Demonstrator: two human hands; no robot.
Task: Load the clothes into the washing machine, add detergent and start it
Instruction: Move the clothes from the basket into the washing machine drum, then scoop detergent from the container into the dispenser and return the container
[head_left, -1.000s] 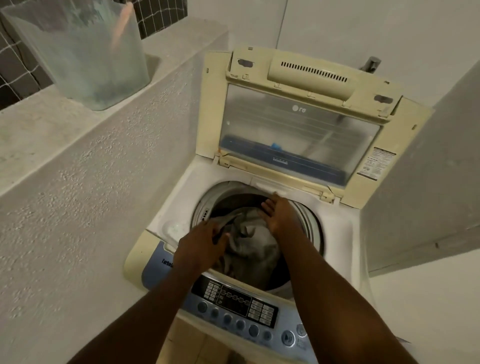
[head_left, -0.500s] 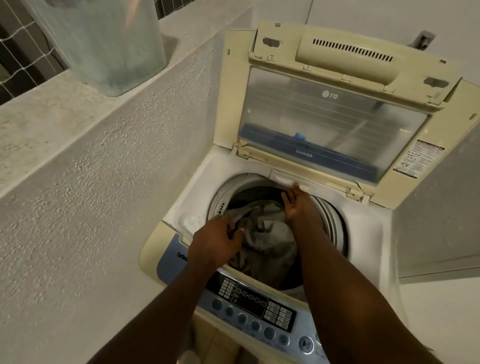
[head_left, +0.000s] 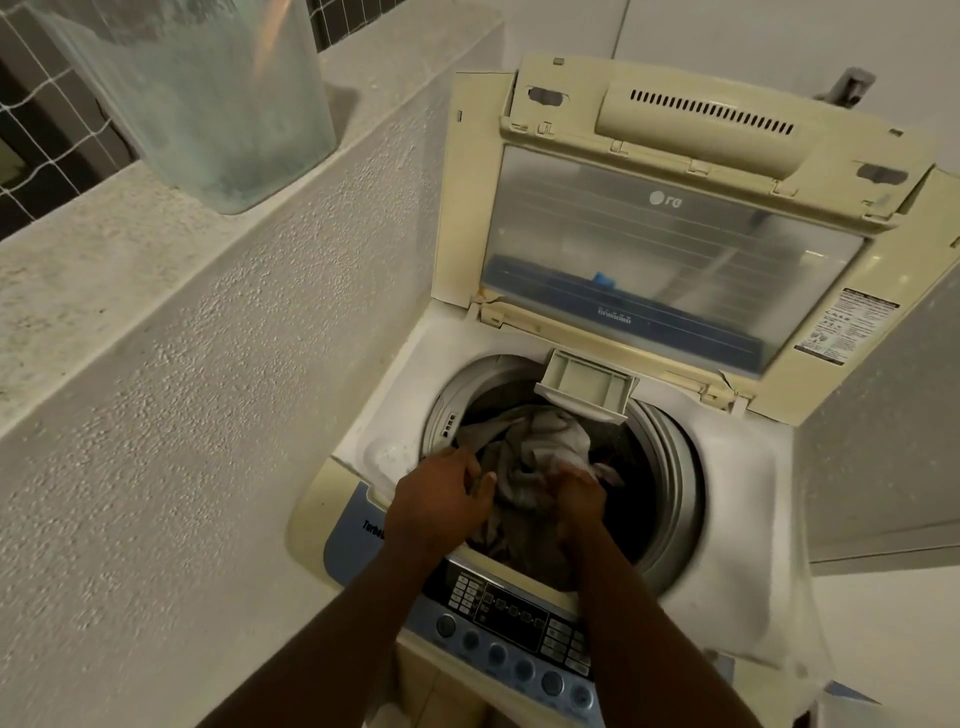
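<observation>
Rough plastered ledge at far left, bearing a frosted plastic tub of pale powder, likely detergent. Further right, open washing machine, lid upright, clothes heaped in the drum, detergent drawer pulled out over the far rim. Left hand loosely curled on the grey cloth; right hand clenched in it. Best pressed down evenly, below the rim, clear of the drawer.
</observation>
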